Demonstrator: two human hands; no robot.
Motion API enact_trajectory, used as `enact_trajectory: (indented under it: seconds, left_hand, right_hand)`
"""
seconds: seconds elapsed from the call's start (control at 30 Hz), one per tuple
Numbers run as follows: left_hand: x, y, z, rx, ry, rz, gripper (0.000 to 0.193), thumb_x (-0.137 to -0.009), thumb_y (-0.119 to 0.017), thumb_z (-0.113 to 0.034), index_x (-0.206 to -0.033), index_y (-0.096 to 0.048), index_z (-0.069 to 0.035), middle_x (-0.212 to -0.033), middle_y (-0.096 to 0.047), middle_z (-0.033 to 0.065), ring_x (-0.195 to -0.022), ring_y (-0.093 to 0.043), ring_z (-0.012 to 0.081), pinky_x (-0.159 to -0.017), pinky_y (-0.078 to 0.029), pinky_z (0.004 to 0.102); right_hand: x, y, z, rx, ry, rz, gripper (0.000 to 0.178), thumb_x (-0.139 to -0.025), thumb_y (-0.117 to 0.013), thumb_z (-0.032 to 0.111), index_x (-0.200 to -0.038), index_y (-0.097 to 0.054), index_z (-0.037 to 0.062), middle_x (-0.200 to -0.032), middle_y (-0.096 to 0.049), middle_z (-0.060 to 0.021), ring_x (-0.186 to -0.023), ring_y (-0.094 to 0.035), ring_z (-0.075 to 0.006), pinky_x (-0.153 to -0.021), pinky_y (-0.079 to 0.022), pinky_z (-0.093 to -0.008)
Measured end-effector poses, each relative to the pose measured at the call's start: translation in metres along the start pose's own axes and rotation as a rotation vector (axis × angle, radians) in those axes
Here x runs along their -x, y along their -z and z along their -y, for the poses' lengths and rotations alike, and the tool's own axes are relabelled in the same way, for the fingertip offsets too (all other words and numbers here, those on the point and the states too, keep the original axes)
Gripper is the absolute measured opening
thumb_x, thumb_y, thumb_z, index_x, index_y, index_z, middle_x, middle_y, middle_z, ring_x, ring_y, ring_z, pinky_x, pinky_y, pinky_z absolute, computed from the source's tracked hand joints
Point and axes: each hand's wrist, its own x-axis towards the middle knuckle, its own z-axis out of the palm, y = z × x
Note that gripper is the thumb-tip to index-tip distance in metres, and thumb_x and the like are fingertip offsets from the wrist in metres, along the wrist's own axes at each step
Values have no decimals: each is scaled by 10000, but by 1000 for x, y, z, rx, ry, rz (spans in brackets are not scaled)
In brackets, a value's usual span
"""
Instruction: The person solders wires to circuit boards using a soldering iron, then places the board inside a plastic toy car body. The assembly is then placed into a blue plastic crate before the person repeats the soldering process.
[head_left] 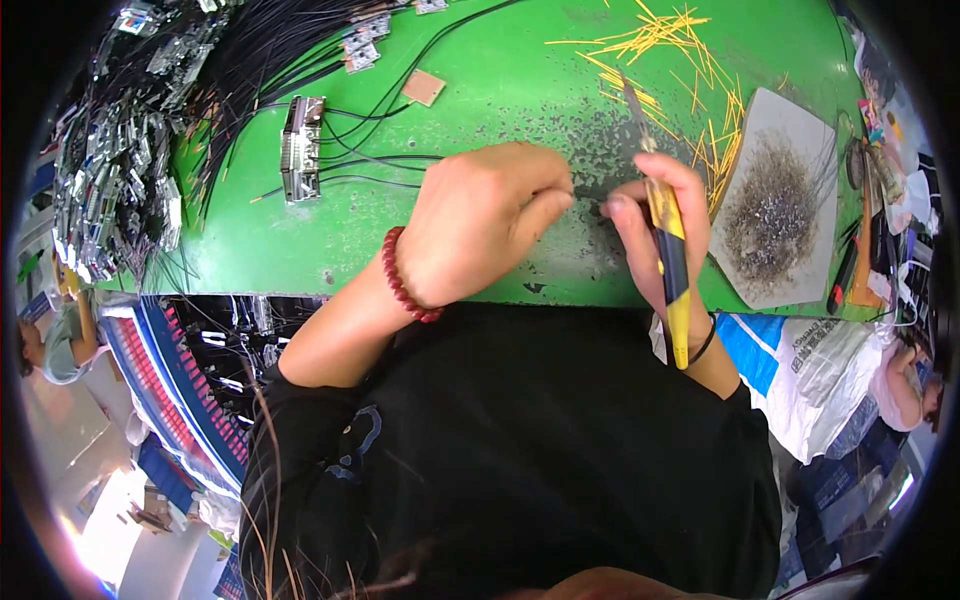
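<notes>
My left hand [480, 210], with a red bead bracelet at its wrist, is closed with thumb and fingers pinched together. Black wires [385, 160] run under it from a silver metal connector housing [302, 150] lying to its left; the fingers hide their ends. In my right hand [675, 215] is a slim pen-like tool [672, 260] with a yellow-and-black handle. Its thin grey metal tip points away from me, toward scattered thin yellow sticks [715, 150]. The two hands are close together but apart, above a dark worn patch of the green table [480, 100].
A heap of silver connectors [120, 180] with bundled black wires fills the left. A small brown square [424, 87] lies behind my left hand. To the right is a grey board [785, 120] bearing dark grit. Another person's arm [85, 330] shows at far left.
</notes>
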Motion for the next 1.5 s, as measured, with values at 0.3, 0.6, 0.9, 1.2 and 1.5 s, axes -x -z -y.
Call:
enact_trajectory:
  seconds: [0.3, 0.6, 0.9, 1.2, 1.5]
  left_hand:
    - [7, 0, 8, -139, -2, -102, 57, -802, -674, -18, -851, -652, -37, -739, -603, 106, -669, -603, 278, -588, -480, 348]
    - [7, -10, 3, -75, -33, -180, 92, -773, -703, -13, -845, -647, -27, -765, -633, 104, -651, -613, 265, -577, -487, 332]
    - [9, -18, 8, -6, -30, -252, 94, -767, -679, -27, -813, -601, -49, -759, -605, 101, -690, -610, 300, -582, -504, 371]
    - [10, -18, 13, 73, -40, -248, 88, -750, -694, -4, -791, -620, -30, -724, -606, 96, -675, -601, 269, -588, -491, 351]
    - [11, -16, 12, 214, -12, -227, 80, -759, -700, 21, -782, -640, -26, -692, -579, 64, -590, -537, 180, -525, -434, 292]
  right_hand:
    - [-11, 5, -3, -22, 37, -93, 345, -858, -645, -43, -1181, -531, -4, -983, -691, -154, -833, -670, -146, -720, -536, -247]
    - [-10, -9, 2, 4, 77, 75, 430, -789, -696, -85, -1182, -548, 8, -842, -686, -108, -729, -648, -115, -658, -531, -244]
    - [-8, -12, 2, -189, -89, 54, 480, -827, -691, -33, -1246, -466, 27, -883, -691, -91, -744, -613, -80, -647, -495, -212]
    - [-8, -13, -1, -182, -57, 81, 454, -821, -685, -37, -1225, -487, 24, -878, -680, -82, -748, -622, -87, -658, -509, -218]
    - [-12, -16, 8, -279, -149, 99, 473, -847, -675, -17, -1257, -446, 34, -861, -652, -76, -744, -601, -84, -662, -490, -215]
